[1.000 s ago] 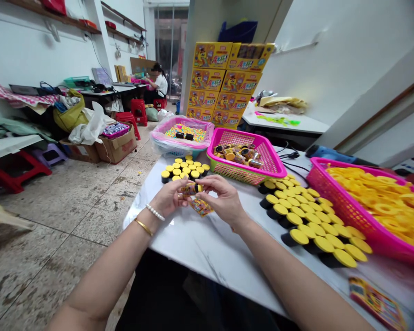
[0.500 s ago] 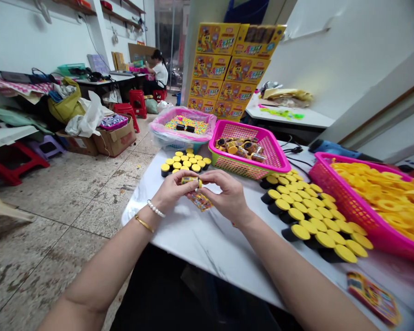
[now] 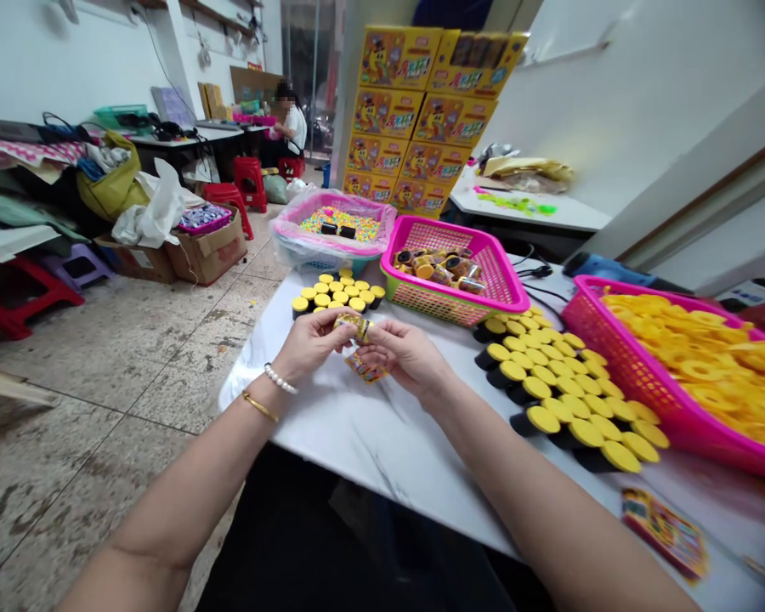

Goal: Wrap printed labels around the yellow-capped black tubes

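Under my forearms the white worktop (image 3: pixel 357 438) is reaching out to its far edge, where a pink-and-green basket (image 3: pixel 433 308) is standing. Yellow-topped cups (image 3: pixel 587 432) are lining the right edge, and a smaller cluster (image 3: pixel 322 300) is sitting toward the far left corner. Between my hands and the near edge, a printed packet (image 3: pixel 360 365) is lying flat. My left hand (image 3: pixel 312 342) is pinching one end of a small printed container (image 3: pixel 349 323), tilted above the worktop nearer its left edge than its right; my right hand (image 3: pixel 403 350) is pinching the other end. That second pinch is what is changing: half a second ago my right fingers were arching loosely around the yellow end, and now they are closing in and partly covering it. I am judging that this piece is still being worked, not yet ready for setting down
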`<state>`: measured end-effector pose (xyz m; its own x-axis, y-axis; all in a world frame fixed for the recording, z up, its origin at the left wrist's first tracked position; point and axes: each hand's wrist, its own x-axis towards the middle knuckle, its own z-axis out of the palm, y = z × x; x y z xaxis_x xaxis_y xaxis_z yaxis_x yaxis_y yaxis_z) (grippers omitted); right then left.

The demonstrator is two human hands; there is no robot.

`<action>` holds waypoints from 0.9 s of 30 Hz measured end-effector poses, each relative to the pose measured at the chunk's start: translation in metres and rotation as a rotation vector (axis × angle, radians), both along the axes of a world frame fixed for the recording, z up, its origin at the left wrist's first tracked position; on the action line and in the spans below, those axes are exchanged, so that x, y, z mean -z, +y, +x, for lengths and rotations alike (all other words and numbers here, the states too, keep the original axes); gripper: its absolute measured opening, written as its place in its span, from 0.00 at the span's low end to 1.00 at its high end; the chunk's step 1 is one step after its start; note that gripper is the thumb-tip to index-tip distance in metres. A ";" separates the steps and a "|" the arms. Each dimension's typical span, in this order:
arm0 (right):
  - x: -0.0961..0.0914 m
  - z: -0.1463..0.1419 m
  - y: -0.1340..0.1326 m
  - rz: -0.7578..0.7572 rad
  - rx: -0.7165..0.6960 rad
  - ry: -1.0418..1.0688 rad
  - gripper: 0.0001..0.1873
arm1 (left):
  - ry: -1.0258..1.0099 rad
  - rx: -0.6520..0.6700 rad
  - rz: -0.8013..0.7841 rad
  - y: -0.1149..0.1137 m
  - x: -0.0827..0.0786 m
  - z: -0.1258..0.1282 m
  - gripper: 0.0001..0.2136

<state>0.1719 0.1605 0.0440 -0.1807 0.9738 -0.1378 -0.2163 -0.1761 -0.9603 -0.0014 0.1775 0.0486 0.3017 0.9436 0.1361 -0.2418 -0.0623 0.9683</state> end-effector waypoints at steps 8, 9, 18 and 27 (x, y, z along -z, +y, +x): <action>0.004 0.004 0.001 0.498 0.165 -0.380 0.16 | 0.000 -0.012 -0.142 0.007 0.010 -0.002 0.19; 0.005 0.005 0.001 0.528 0.161 -0.427 0.15 | 0.002 -0.013 -0.131 0.008 0.010 -0.003 0.18; 0.011 0.007 0.002 0.425 0.095 -0.361 0.18 | 0.054 -0.044 -0.110 0.007 0.007 -0.003 0.20; -0.006 0.020 0.000 0.523 0.013 -0.350 0.17 | 0.158 0.019 -0.079 0.002 0.001 -0.003 0.19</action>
<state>0.1915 0.1601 0.0497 -0.1989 0.9302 0.3085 0.1276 0.3367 -0.9329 -0.0049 0.1799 0.0480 0.3309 0.9436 0.0113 -0.0871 0.0186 0.9960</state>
